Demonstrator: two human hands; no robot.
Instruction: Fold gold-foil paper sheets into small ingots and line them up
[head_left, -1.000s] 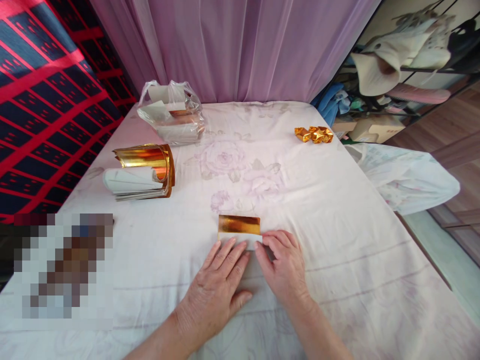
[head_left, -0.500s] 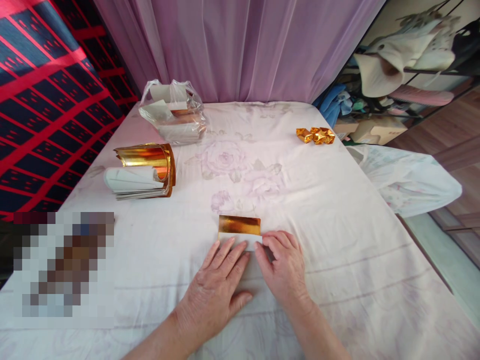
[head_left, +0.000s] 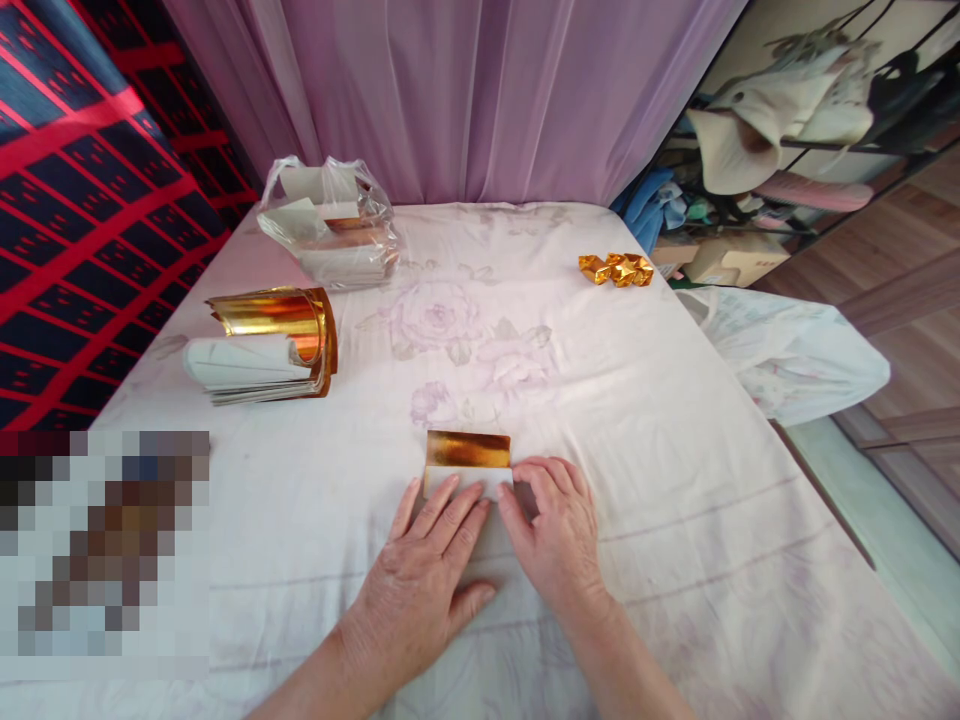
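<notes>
A sheet of gold foil paper (head_left: 469, 450) lies on the cloth in front of me, its near part folded over to show a white strip. Flat on the near edge of that strip rests my left hand (head_left: 424, 570), fingers stretched out and apart. At the sheet's right end is my right hand (head_left: 559, 530), with the thumb on the white corner and the other fingers curled beside it in a pinch. My fingers cover part of the near edge.
Left of centre stands a curled stack of gold paper (head_left: 277, 345). Behind it sits a clear plastic bag (head_left: 330, 225) of similar sheets. Several folded gold pieces (head_left: 615, 269) lie at the back right. A white bag (head_left: 817, 350) hangs beside the table's right edge.
The whole view has shifted slightly, so things appear a little further left. Both hands stay at the sheet, whose fold looks much the same.
</notes>
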